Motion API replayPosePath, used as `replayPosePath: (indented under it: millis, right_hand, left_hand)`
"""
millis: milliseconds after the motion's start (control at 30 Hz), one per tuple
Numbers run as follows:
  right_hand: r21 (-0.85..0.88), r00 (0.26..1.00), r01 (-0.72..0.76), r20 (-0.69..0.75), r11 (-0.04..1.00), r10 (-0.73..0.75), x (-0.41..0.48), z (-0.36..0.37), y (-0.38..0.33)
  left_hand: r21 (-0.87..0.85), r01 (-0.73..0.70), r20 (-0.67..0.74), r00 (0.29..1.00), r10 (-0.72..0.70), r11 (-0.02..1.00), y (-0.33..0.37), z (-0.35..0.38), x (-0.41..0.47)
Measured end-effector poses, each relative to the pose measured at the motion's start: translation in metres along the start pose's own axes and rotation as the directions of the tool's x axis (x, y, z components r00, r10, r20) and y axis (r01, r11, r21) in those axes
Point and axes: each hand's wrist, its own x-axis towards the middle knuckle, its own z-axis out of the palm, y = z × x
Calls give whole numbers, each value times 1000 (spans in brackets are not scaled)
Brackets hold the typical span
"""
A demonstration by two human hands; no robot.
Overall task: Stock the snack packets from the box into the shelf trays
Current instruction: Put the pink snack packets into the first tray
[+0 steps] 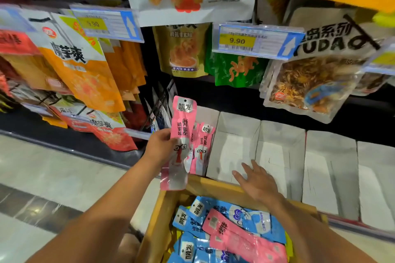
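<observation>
My left hand [159, 147] grips a long pink snack packet [179, 141] upright in front of the leftmost white shelf tray [210, 117]. Pink packets [203, 147] of the same kind stand in that tray. My right hand [257, 181] hovers with straight, spread fingers over the far rim of the cardboard box [215, 186], just before the second white tray [235, 145]. The box below holds several blue packets [241, 215] and a pink packet [239, 235] lying on top of them.
More white trays [329, 166] line the low shelf to the right. Hanging snack bags [79, 64] and price tags [256, 40] crowd the racks above. A clear bag of dried snacks [307, 85] hangs over the trays. Tiled floor [53, 173] lies at left.
</observation>
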Motion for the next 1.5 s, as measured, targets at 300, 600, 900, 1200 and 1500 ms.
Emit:
replayPosePath:
  millis: [300, 600, 900, 1200, 1500]
  right_hand:
    - [-7, 999, -15, -45, 1000, 15, 0, 3, 3]
    - [-27, 998, 1, -64, 1000, -3, 7, 6, 3]
    - [-46, 996, 0, -86, 999, -4, 10, 7, 6]
    - [-28, 997, -2, -79, 1000, 0, 5, 3, 1]
    - [-31, 996, 4, -87, 1000, -7, 6, 3, 1]
  left_hand:
    - [98, 94, 36, 995, -98, 991, -32, 58, 86]
    - [105, 175, 43, 983, -180, 979, -98, 104, 149]
    - [387, 145, -14, 988, -151, 911, -131, 120, 166]
    - [895, -222, 292, 947, -132, 387, -147, 111, 169]
    - [854, -363, 459, 863, -210, 374, -155, 102, 150]
